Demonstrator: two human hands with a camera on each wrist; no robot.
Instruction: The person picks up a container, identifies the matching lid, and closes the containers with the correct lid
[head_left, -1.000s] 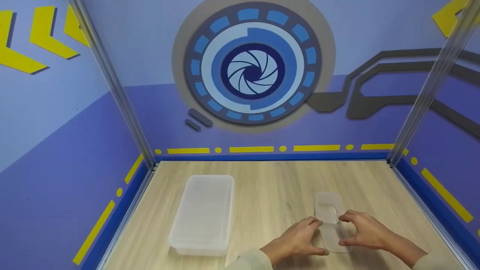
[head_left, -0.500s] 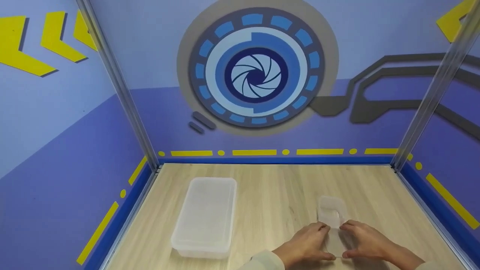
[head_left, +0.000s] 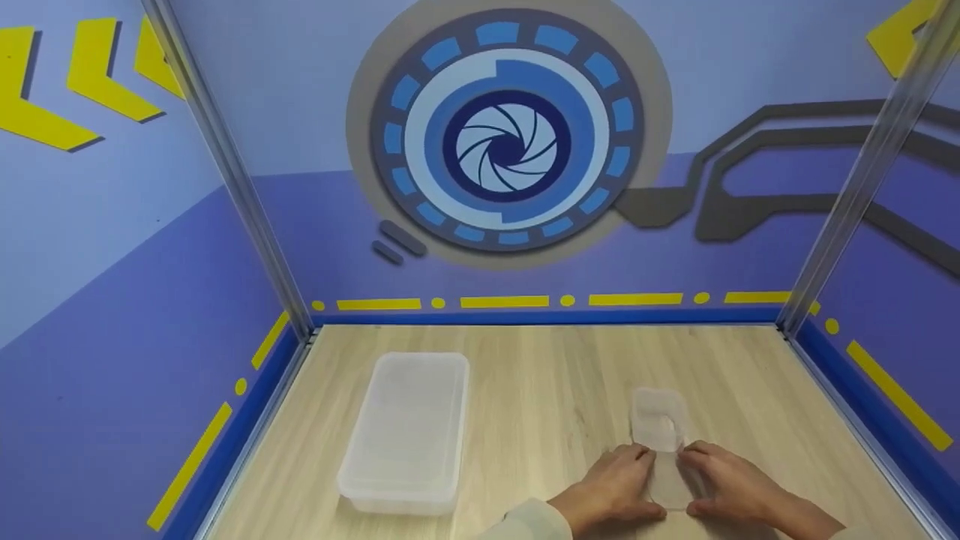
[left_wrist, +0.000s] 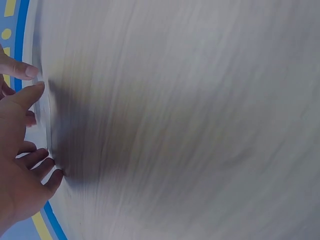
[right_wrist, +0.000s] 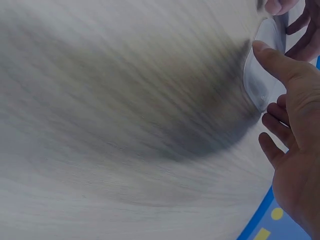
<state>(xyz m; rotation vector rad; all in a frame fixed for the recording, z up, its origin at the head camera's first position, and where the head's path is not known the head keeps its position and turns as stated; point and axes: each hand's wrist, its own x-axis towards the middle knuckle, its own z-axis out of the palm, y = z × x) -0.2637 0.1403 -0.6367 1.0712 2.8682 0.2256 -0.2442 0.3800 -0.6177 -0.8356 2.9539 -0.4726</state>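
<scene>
A clear plastic lid [head_left: 670, 484] is between the two hands, near the table's front right. My left hand [head_left: 611, 484] holds its left side, thumb at the near corner and fingertips toward the far corner. The right hand [head_left: 739, 484] grips the right side in the same way, and in the right wrist view its thumb overlaps the lid [right_wrist: 265, 75]. Just beyond the lid, a small translucent plastic box [head_left: 651, 431] stands uncovered, fingertips of both hands close to its near end. The left wrist view shows the lid only as a thin edge past the left hand [left_wrist: 22, 155].
A large translucent storage box [head_left: 409, 435] with its lid on stands at the left of the wooden table [head_left: 525, 405]. Blue-purple panels [head_left: 480, 281] and metal posts [head_left: 240, 187] enclose the table at the back and sides.
Both hands have come in closer round the clear lid; the right hand's thumb moved down to its near corner. The camera view shifted slightly. Both boxes stay in place.
</scene>
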